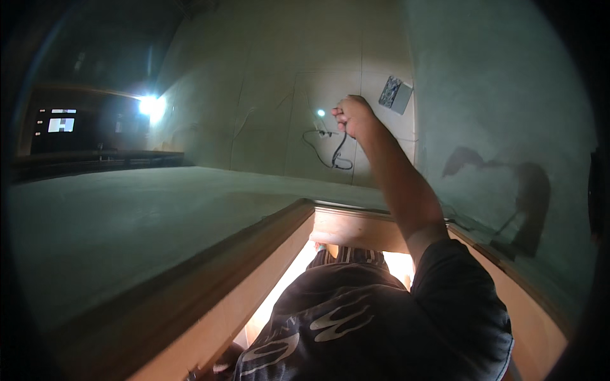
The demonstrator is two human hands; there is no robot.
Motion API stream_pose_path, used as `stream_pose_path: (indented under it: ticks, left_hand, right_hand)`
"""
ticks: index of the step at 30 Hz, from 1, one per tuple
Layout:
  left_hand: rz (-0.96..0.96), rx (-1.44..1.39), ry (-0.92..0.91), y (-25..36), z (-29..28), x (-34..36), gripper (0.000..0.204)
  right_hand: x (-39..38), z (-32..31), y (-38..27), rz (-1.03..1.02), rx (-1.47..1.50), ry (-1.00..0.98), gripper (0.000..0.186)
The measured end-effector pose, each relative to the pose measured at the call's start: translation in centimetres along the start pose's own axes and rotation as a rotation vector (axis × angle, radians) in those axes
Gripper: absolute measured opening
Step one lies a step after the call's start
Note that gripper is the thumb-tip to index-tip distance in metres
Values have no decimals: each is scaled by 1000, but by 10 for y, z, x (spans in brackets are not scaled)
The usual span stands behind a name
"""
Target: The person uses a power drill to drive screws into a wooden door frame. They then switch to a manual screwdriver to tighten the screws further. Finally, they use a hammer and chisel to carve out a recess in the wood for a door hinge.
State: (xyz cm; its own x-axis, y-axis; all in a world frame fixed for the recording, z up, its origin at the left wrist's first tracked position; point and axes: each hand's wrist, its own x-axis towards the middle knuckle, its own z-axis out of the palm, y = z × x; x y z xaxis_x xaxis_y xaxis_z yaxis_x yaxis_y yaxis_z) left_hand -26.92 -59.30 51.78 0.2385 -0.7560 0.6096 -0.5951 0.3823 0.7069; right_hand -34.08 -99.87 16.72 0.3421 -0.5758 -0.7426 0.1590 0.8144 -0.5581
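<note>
My right hand [351, 117] is held out above a pale panelled surface [267, 57], its fingers curled around a dark cable [338, 150]. The cable lies in a loose loop below that hand, with small connectors [324, 133] near a small glowing light [321, 113]. Right of the hand lies a flat rectangular grey device [395, 95] with what looks like exposed circuitry. My left hand [223, 366] is only partly visible low at the left, dim, its fingers hard to make out.
A wooden-framed opening [346, 222] surrounds my body, with bright light below. A pale wall [508, 95] stands at the right, and a wide greenish ledge [146, 222] runs at the left. A bright lamp [152, 108] shines at upper left beside a dark opening with lit rectangles [61, 124].
</note>
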Motion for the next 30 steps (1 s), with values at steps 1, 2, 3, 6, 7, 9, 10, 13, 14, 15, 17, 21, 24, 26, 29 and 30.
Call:
stream_pose_path:
  ticks: [1,2,3,6,7,9,10,13,14,15,17,21,24,26,29,30]
  left_hand:
    - [-5,10,19,-6,1,6,33]
    - [-9,23,44,-12,1,11,33]
    - [-9,32,65,-19,1,18,33]
    - [-7,52,97,-39,6,36,34]
    - [-9,58,104,-45,9,42,34]
    - [-17,69,122,-56,12,53,35]
    - [-19,77,130,-62,15,56,35]
    - [-4,76,137,-73,14,67,36]
    - [-8,87,146,-77,16,68,36]
    - [-13,95,157,-81,16,70,36]
    - [-20,105,169,-87,18,72,37]
    - [-22,134,197,-97,19,76,38]
    - [-16,145,202,-101,18,80,38]
    - [-17,157,209,-105,16,77,39]
    - [-22,184,218,-111,18,75,40]
    - [-18,188,218,-111,20,76,40]
  right_hand:
    - [28,-12,15,51,-43,11,9]
    - [44,-20,26,78,-39,43,9]
    - [59,-27,33,99,-29,75,10]
    - [114,-52,65,188,-94,153,11]
    - [132,-58,76,222,-133,176,12]
    - [149,-63,94,242,-187,211,14]
    - [157,-64,101,250,-217,227,15]
    - [209,-94,133,295,-318,287,21]
    - [216,-92,136,305,-331,320,20]
    - [221,-90,140,306,-327,367,18]
    - [231,-91,156,295,-329,422,21]
    - [267,-105,186,324,-370,461,25]
    - [306,-131,216,315,-363,490,23]
    - [323,-137,237,305,-376,487,23]
    - [330,-131,242,286,-376,512,25]
    - [336,-135,245,304,-422,481,25]
